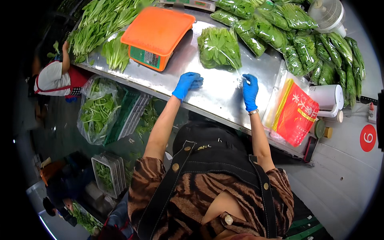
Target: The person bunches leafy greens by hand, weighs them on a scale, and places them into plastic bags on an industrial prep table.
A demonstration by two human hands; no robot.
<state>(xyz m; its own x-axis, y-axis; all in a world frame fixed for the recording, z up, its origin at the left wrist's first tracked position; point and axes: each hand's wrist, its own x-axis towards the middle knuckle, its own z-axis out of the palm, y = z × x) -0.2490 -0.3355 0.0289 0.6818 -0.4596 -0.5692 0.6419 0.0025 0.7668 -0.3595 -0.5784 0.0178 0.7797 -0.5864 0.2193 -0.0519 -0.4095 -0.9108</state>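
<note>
A bunch of leafy greens [217, 45] lies on the metal tabletop in front of me, inside a clear plastic bag [237, 64]. My right hand [250, 91], in a blue glove, is at the bag's near right end. Its thumb and fingertips pinch the thin film there, which stretches from the greens towards them. My left hand [188, 85], also gloved in blue, hovers over the table's near side with fingers loosely bent and nothing in it. An orange weighing scale [157, 33] stands beyond it to the left.
Bagged greens [270, 33] are piled at the back right beside a white fan [327, 15]. Loose greens [96, 33] cover the far left end. Right of my hand lie a red printed bag [297, 112] and a white jug [327, 96]. Another person [54, 78] stands at the left.
</note>
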